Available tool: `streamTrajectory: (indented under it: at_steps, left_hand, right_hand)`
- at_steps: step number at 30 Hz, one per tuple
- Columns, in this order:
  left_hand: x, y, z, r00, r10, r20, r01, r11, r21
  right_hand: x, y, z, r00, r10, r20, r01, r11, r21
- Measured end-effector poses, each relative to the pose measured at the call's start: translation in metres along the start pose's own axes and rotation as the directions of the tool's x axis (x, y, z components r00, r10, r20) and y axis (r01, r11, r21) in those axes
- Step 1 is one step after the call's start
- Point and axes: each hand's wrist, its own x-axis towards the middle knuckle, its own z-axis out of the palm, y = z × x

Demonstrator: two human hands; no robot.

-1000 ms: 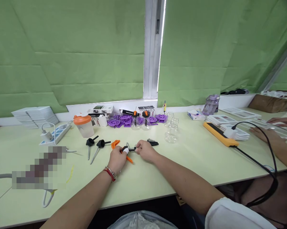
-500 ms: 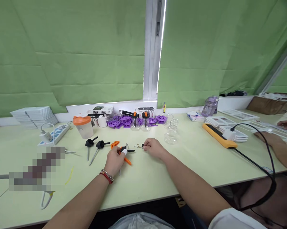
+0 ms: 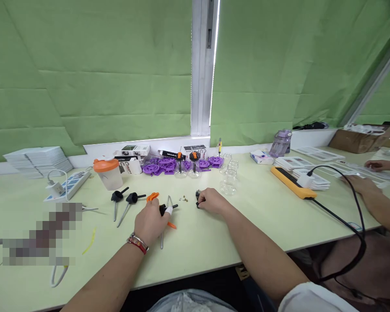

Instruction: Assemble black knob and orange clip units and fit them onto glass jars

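Observation:
My left hand (image 3: 152, 220), a white covering on its thumb tip, is closed around a black cup-shaped part (image 3: 162, 209) with a side handle and a metal rod (image 3: 162, 241). Orange plastic pieces (image 3: 153, 196) lie by its fingers, one end showing below the hand. My right hand (image 3: 212, 201) pinches at small black pieces (image 3: 198, 194) on the table; its fingers partly cover them. Between the hands are tiny brass-coloured bits (image 3: 185, 199). To the left rest two similar black parts with rods, one nearer (image 3: 132, 198) and one farther (image 3: 117, 196).
Purple plastic parts (image 3: 166, 164), boxes (image 3: 134, 150) and two orange-topped glass items line the back. Clear glass jars (image 3: 227, 187) stand right of centre. An orange-lidded cup (image 3: 107, 174) is at left. A yellow power strip (image 3: 292, 183) and another person's hands (image 3: 360, 184) are at right.
My right hand has shifted slightly downward, and more small black pieces show beside its fingers. My left hand has moved a little left, with the rod below it more visible. The view has turned slightly.

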Motion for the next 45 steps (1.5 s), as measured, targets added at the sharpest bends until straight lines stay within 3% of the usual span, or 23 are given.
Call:
streamTrajectory:
  at_steps: [4,7,10,14,23,27,31,36,41,45]
  left_hand:
    - [-0.005,0.022,-0.009,0.974,0.220,-0.047,-0.209,0.964,0.164]
    - [-0.001,0.045,-0.005,0.902,0.428,0.059,-0.432,0.890,0.146]
    - [0.009,0.067,0.007,0.829,0.520,0.206,-0.550,0.824,0.137]
    - [0.021,0.084,0.020,0.827,0.451,0.336,-0.518,0.844,0.141]
    - [0.027,0.071,0.023,0.845,0.412,0.341,-0.469,0.878,0.100]
    - [0.030,0.064,0.021,0.840,0.430,0.331,-0.471,0.881,0.050]
    - [0.032,0.054,0.010,0.857,0.442,0.264,-0.432,0.897,-0.097]
    - [0.033,0.039,-0.009,0.929,0.358,0.096,-0.328,0.915,-0.234]
    - [0.032,0.026,-0.009,0.962,0.273,-0.001,-0.257,0.903,-0.346]
    - [0.030,0.019,-0.002,0.969,0.243,-0.038,-0.236,0.880,-0.412]
  right_hand:
    - [0.002,0.008,-0.003,0.999,0.043,-0.004,-0.042,0.993,0.108]
    - [0.004,0.012,-0.003,0.999,0.051,-0.005,-0.050,0.986,0.162]
    - [0.004,0.012,-0.004,0.998,0.063,-0.011,-0.060,0.981,0.183]
    - [0.001,0.009,-0.008,0.995,0.097,0.008,-0.097,0.983,0.157]
    - [0.003,0.008,-0.008,0.998,0.060,-0.030,-0.061,0.998,-0.034]
    - [0.006,0.006,-0.004,0.995,-0.058,-0.076,0.050,0.993,-0.110]
    - [0.004,-0.001,0.004,0.953,-0.288,-0.094,0.276,0.953,-0.123]
    - [0.002,-0.013,0.019,0.895,-0.446,0.024,0.444,0.883,-0.155]
    - [0.006,-0.017,0.023,0.888,-0.455,0.074,0.460,0.865,-0.203]
    - [0.015,-0.017,0.012,0.950,-0.302,0.086,0.312,0.937,-0.158]
